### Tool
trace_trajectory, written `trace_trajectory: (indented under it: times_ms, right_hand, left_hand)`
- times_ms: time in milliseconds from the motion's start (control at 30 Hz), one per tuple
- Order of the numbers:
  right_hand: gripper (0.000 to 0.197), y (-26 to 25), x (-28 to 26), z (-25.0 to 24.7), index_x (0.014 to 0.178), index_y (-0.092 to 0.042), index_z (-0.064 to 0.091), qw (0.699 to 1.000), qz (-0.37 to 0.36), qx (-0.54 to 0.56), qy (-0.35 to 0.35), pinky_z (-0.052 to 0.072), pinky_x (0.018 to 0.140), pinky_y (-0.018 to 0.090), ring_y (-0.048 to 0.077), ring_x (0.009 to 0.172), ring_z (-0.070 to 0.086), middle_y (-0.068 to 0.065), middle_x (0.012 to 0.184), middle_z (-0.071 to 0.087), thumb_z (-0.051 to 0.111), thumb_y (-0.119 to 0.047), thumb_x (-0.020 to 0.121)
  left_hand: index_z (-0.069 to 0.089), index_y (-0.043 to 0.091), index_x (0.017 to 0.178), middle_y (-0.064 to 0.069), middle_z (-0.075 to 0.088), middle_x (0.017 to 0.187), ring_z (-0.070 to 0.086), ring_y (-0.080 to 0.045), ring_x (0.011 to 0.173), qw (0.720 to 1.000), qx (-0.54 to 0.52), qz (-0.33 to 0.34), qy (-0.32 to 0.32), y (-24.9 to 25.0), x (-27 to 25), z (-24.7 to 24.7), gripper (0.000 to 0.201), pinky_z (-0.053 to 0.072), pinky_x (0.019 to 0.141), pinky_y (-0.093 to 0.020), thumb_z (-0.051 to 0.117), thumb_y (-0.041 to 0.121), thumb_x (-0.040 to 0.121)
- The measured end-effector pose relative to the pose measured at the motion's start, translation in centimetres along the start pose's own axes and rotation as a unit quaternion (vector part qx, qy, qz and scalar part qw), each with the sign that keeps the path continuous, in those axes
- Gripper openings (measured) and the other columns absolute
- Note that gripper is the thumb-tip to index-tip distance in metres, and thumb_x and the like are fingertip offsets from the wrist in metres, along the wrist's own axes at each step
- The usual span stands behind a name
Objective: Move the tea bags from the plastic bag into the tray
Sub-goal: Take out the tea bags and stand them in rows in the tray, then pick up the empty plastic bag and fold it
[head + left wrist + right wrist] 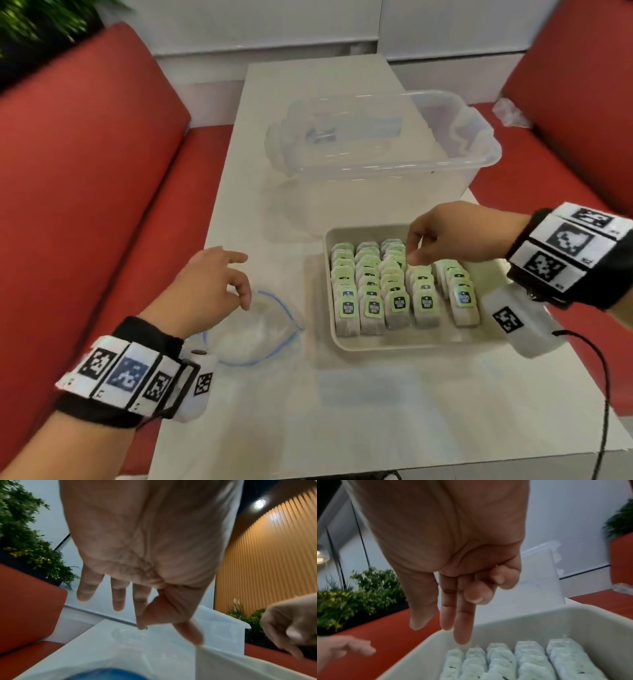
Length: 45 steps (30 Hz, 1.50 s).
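A cream tray (411, 346) on the white table holds several rows of green-tagged tea bags (373, 294). My right hand (416, 258) hovers over the far end of the rows, fingers pointing down at the bags. In the right wrist view the right hand (440, 628) holds nothing, its two longest fingers straight above the tea bags (529, 660) and the tray's rim (530, 615). Left of the tray lies a clear plastic bag (260, 329) with a blue zip edge, looking empty. My left hand (239, 282) hangs just above it, fingers loose and empty (137, 608).
A clear plastic container (445, 171) stands on the table beyond the tray. Red sofas flank the table on the left (85, 171) and right (565, 68). A crumpled bit of clear plastic (510, 111) lies on the right seat. Bare table surface (274, 411) stretches toward me.
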State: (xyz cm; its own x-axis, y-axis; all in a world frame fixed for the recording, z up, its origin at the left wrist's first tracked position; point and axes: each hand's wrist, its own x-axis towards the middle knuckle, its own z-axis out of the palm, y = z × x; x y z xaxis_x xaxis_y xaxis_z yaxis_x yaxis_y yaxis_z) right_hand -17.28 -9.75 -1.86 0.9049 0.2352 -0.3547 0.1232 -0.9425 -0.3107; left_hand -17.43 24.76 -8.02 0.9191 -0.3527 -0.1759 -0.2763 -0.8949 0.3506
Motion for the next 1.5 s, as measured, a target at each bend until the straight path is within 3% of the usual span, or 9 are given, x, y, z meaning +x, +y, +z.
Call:
trace_trajectory:
  times_ms: [100, 233, 400, 567, 733, 833, 1100, 1200, 1500]
  right_hand:
    - [0.010, -2.1, -1.8, 0.9, 0.084, -0.030, 0.067, 0.998, -0.001, 0.057, 0.031, 0.038, 0.057, 0.018, -0.001, 0.058, 0.055, -0.009, 0.070, 0.067, 0.068, -0.039, 0.081]
    - [0.008, -5.3, -3.1, 3.4, 0.080, -0.029, 0.069, 0.988, 0.003, 0.140, 0.059, 0.042, 0.058, 0.021, 0.003, 0.053, 0.051, -0.006, 0.072, 0.070, 0.070, -0.037, 0.079]
    - [0.004, -9.7, -4.0, 6.8, 0.082, -0.023, 0.070, 0.967, -0.018, 0.244, 0.076, 0.037, 0.050, 0.007, -0.005, 0.048, 0.050, -0.008, 0.067, 0.063, 0.071, -0.027, 0.081]
    - [0.038, -13.8, -2.6, 10.2, 0.116, -0.024, 0.056, 0.933, 0.018, 0.316, 0.173, 0.042, 0.077, 0.018, -0.007, 0.078, 0.054, -0.009, 0.105, 0.059, 0.063, -0.043, 0.084]
    - [0.078, -18.7, 1.1, 12.4, 0.120, -0.018, 0.048, 0.844, 0.062, 0.505, 0.169, 0.048, 0.093, 0.044, 0.019, 0.102, 0.060, 0.001, 0.112, 0.061, 0.055, -0.076, 0.068]
    - [0.024, -19.7, 2.2, 13.0, 0.078, -0.018, 0.055, 0.834, 0.059, 0.474, 0.277, 0.044, 0.070, 0.030, 0.014, 0.069, 0.057, -0.005, 0.070, 0.059, 0.054, -0.039, 0.090]
    - [0.014, -17.4, 1.3, 13.2, 0.093, -0.015, 0.063, 0.778, 0.054, 0.480, 0.403, 0.037, 0.054, 0.004, -0.002, 0.058, 0.052, -0.005, 0.070, 0.059, 0.050, -0.010, 0.094]
    - [0.019, -17.8, 0.5, 13.3, 0.083, -0.021, 0.054, 0.759, 0.015, 0.510, 0.405, 0.041, 0.045, 0.013, 0.002, 0.045, 0.050, -0.008, 0.056, 0.053, 0.048, -0.007, 0.095]
    - [0.034, -17.0, -1.1, 13.2, 0.065, -0.023, 0.041, 0.788, 0.055, 0.420, 0.446, 0.032, 0.049, 0.015, 0.002, 0.050, 0.042, -0.008, 0.057, 0.044, 0.042, -0.019, 0.099]
  left_hand:
    - [0.062, 0.055, 0.076, 0.005, 0.016, 0.156, 0.001, -0.023, 0.144, 0.992, 0.036, -0.051, -0.113, -1.1, -2.3, 0.5, 0.017, 0.005, 0.115, -0.055, 0.066, 0.041, 0.068]
    - [0.047, 0.042, 0.121, 0.003, -0.022, 0.154, -0.011, -0.030, 0.143, 0.966, 0.166, -0.036, -0.195, -1.5, -3.7, 4.3, 0.074, 0.008, 0.112, -0.058, 0.075, 0.060, 0.055]
    - [0.061, 0.012, 0.103, -0.007, 0.051, 0.122, 0.055, -0.019, 0.094, 0.995, -0.076, -0.050, -0.049, -3.3, -2.8, 5.5, 0.042, 0.044, 0.079, -0.027, 0.063, 0.048, 0.082]
    - [0.070, 0.024, 0.104, 0.004, 0.069, 0.111, 0.068, -0.018, 0.073, 0.839, -0.529, -0.070, -0.103, -3.1, -4.5, 2.9, 0.093, 0.050, 0.053, -0.026, 0.052, 0.092, 0.044]
    - [0.050, 0.019, 0.128, -0.004, 0.068, 0.111, 0.069, -0.011, 0.074, 0.770, -0.629, -0.001, -0.110, 0.3, -5.7, 2.0, 0.073, 0.050, 0.050, -0.025, 0.007, 0.058, 0.084]
    - [0.050, 0.031, 0.123, 0.018, 0.069, 0.109, 0.066, -0.009, 0.092, 0.763, -0.639, 0.007, -0.097, 1.0, -6.0, 2.5, 0.066, 0.052, 0.053, -0.025, 0.009, 0.058, 0.078]
    - [0.062, 0.020, 0.116, 0.019, 0.068, 0.109, 0.060, -0.001, 0.106, 0.795, -0.607, -0.004, -0.008, 0.9, -6.3, 2.4, 0.043, 0.043, 0.099, -0.040, 0.041, 0.047, 0.090]
    - [0.056, 0.019, 0.118, 0.005, 0.065, 0.109, 0.060, -0.015, 0.106, 0.774, -0.633, 0.011, 0.005, 0.5, -6.2, 2.1, 0.066, 0.047, 0.091, -0.033, 0.074, 0.051, 0.064]
    - [0.062, 0.022, 0.111, -0.001, 0.067, 0.092, 0.063, -0.012, 0.074, 0.748, -0.663, -0.007, 0.009, 0.6, -5.8, 1.7, 0.037, 0.050, 0.065, -0.025, 0.055, 0.001, 0.082]
